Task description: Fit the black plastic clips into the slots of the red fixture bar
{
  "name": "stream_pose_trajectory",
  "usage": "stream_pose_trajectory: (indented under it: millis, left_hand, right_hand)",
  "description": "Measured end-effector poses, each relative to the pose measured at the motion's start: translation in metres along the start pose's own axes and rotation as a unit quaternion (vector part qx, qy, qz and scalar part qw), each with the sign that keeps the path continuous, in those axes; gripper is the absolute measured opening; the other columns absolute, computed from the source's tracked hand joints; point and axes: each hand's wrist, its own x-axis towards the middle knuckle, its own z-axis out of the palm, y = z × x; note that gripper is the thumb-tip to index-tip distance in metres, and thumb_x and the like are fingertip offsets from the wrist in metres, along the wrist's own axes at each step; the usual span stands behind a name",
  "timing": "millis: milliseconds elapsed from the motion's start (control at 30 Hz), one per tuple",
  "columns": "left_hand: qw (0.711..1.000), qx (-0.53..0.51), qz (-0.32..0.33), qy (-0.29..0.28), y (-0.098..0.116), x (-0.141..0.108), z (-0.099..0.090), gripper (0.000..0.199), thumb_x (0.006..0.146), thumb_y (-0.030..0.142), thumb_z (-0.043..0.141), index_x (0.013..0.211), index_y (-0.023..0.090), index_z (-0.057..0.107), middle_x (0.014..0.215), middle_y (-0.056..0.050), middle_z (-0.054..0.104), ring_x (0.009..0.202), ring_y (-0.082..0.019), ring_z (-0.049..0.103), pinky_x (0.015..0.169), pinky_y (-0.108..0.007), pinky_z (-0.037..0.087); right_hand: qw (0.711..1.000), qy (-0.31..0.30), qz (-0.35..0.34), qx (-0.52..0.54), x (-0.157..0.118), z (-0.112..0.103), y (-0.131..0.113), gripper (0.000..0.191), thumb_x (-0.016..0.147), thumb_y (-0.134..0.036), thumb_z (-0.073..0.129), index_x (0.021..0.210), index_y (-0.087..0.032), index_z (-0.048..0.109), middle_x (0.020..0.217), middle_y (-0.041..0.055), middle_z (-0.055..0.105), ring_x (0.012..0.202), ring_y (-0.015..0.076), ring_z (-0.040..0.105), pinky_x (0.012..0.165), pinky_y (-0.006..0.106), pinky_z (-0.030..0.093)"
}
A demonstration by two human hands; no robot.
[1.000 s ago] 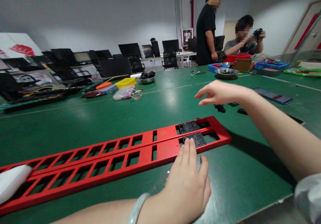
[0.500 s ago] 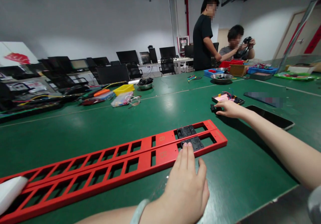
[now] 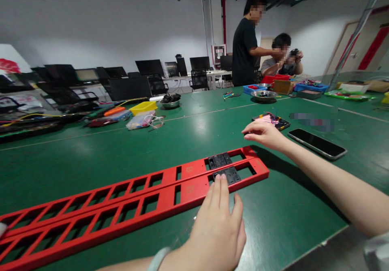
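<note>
Two long red slotted rails (image 3: 190,190) lie side by side on the green table, slanting up to the right. Small black rectangular blocks (image 3: 219,160) fill part of a slot in the far rail, and more black blocks (image 3: 232,175) sit in the near one. My left hand (image 3: 220,218) is open, its fingers stretched with the tips resting on the near blocks. Above the table, just beyond the rails' right end, my right hand (image 3: 264,135) pinches a small black block (image 3: 246,133), mostly hidden by the fingers.
A phone (image 3: 317,143) and a pink-topped part with wires (image 3: 270,120) lie near my right arm. Farther back are metal bowls (image 3: 263,96), a yellow tray (image 3: 143,108) and bagged parts (image 3: 141,119). Two people (image 3: 245,48) are at the table's far side.
My right hand has lifted the black block off the table and brought it left, toward the rails. My left hand stays on the blocks. The standing person's arm has risen.
</note>
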Motion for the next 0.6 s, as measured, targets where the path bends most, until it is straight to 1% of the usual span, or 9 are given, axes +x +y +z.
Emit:
stream_pose_trajectory:
  millis: [67,133,200,300,400,467,600]
  left_hand:
    - [1.000,0.003,-0.003,-0.003,0.000,0.001,-0.001,0.042,0.079,0.036,0.039,0.112,0.012,0.052,0.128,-0.026,0.038,0.120,-0.036,0.027,0.093,-0.049,0.036]
    - [1.000,0.007,-0.006,-0.007,0.000,0.002,-0.002,0.042,0.079,0.035,0.039,0.112,0.013,0.053,0.128,-0.025,0.039,0.120,-0.036,0.027,0.093,-0.048,0.036]
    - [1.000,0.009,-0.005,-0.010,0.000,0.002,-0.002,0.043,0.079,0.036,0.038,0.112,0.013,0.053,0.128,-0.026,0.038,0.120,-0.036,0.027,0.093,-0.048,0.036]
    - [1.000,0.013,-0.003,-0.014,0.001,0.001,-0.002,0.043,0.079,0.036,0.037,0.113,0.013,0.052,0.128,-0.028,0.036,0.120,-0.037,0.025,0.093,-0.048,0.035]
    - [1.000,0.018,-0.002,-0.013,0.001,0.000,-0.002,0.044,0.080,0.036,0.036,0.113,0.013,0.052,0.128,-0.028,0.036,0.119,-0.037,0.025,0.093,-0.048,0.034]
    - [1.000,0.021,0.000,-0.013,0.001,0.000,-0.003,0.043,0.080,0.036,0.035,0.112,0.013,0.053,0.127,-0.029,0.037,0.119,-0.037,0.026,0.093,-0.048,0.035]
    - [1.000,0.028,0.003,-0.010,0.000,0.001,-0.005,0.043,0.080,0.035,0.036,0.111,0.012,0.053,0.126,-0.030,0.037,0.118,-0.038,0.026,0.092,-0.047,0.036]
  right_hand:
    - [0.999,-0.002,-0.017,0.034,-0.001,0.010,-0.012,0.027,0.074,-0.038,0.055,0.086,-0.016,0.065,0.085,0.0064,0.064,0.076,0.0142,0.058,0.067,0.026,0.045]
    - [0.998,-0.011,-0.038,0.051,-0.004,0.018,-0.022,0.024,0.073,-0.037,0.057,0.083,-0.017,0.065,0.082,0.0056,0.064,0.073,0.0135,0.057,0.066,0.026,0.044]
    - [0.996,-0.006,-0.044,0.072,-0.006,0.025,-0.030,0.023,0.072,-0.036,0.059,0.082,-0.017,0.064,0.081,0.0055,0.063,0.072,0.0131,0.056,0.066,0.026,0.045]
    - [0.991,0.000,-0.029,0.127,-0.010,0.034,-0.039,0.023,0.069,-0.035,0.061,0.084,-0.017,0.062,0.089,0.0065,0.060,0.076,0.0136,0.057,0.068,0.027,0.048]
    - [0.982,-0.022,-0.020,0.186,-0.014,0.040,-0.045,0.021,0.069,-0.031,0.062,0.083,-0.016,0.058,0.095,0.0072,0.057,0.084,0.0143,0.057,0.070,0.027,0.050]
    - [0.979,-0.038,-0.027,0.198,-0.015,0.043,-0.049,0.018,0.069,-0.029,0.061,0.080,-0.016,0.056,0.095,0.0072,0.056,0.087,0.0144,0.056,0.072,0.027,0.050]
    - [0.981,-0.052,-0.041,0.182,-0.015,0.045,-0.053,0.013,0.069,-0.026,0.061,0.077,-0.016,0.056,0.094,0.0068,0.056,0.088,0.0142,0.055,0.075,0.028,0.050]
